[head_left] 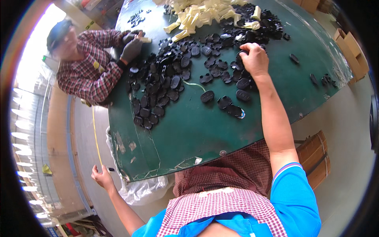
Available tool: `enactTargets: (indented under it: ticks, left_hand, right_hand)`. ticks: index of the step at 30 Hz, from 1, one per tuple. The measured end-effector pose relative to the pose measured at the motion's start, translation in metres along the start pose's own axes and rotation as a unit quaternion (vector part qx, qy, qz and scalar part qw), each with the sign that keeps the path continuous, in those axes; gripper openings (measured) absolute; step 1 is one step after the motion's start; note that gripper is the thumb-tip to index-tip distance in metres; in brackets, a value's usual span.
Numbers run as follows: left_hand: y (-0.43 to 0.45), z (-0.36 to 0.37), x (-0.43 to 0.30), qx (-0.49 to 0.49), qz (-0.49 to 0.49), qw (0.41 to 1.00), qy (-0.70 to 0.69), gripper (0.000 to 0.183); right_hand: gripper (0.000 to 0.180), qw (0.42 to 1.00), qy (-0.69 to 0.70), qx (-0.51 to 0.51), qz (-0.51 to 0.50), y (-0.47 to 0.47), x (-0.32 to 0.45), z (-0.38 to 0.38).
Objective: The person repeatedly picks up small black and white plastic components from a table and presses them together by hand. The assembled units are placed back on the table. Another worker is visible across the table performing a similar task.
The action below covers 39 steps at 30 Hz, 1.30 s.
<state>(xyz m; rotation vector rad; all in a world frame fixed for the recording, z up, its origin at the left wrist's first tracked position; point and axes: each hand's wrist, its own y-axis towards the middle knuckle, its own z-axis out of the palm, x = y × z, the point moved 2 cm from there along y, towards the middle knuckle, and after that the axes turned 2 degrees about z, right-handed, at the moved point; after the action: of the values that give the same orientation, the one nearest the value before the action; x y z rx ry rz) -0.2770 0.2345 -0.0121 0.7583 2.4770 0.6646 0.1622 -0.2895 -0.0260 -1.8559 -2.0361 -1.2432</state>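
Observation:
My right hand (255, 59) reaches over the green tabletop (189, 130), its fingertips closed on a black oval plastic piece (243, 52) at the edge of a pile of such pieces. My left hand (103, 177) is off the table's left corner with its fingers apart; a small black piece (111, 169) is seen just beside it, apparently in the air. Many black oval pieces (175, 82) lie heaped at the middle left of the table. One loose piece (207, 96) has a pale strand (194, 83) running from it.
Across the left edge a co-worker's gloved hands (131, 49) hold a cream part. Cream plastic parts (192, 19) are heaped at the far side. A clear plastic bag (145, 189) hangs under the near left corner. Cardboard boxes (315, 157) stand at the right.

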Motion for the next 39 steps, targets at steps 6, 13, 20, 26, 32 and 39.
enactTargets:
  ticks: [6,13,20,26,32,39]
  left_hand:
    - [0.034,0.041,-0.184,0.093,0.118,0.921,-0.36,0.031]
    - [-0.024,0.105,-0.514,0.355,0.33,0.702,-0.522,0.025]
    - [-0.114,0.192,-0.725,0.265,0.389,0.723,-0.505,0.026]
    - [-0.102,0.171,-0.674,0.245,0.309,0.664,-0.636,0.012]
    - [-0.071,0.118,-0.508,0.407,0.092,0.577,-0.702,0.016]
    - [-0.085,0.115,-0.45,0.403,0.103,0.5,-0.76,0.021]
  right_hand:
    - [0.011,0.926,0.375,-0.024,0.044,-0.005,0.014,0.021]
    - [0.012,0.848,0.488,-0.194,0.073,0.003,0.014,0.024]
    - [0.013,0.793,0.532,-0.278,0.101,0.011,-0.006,-0.002]
    - [0.013,0.776,0.594,-0.19,0.094,0.006,0.006,-0.007]
    - [0.013,0.751,0.652,0.032,0.1,-0.024,0.053,0.017]
    - [0.011,0.767,0.625,0.128,0.071,-0.043,0.066,0.038]
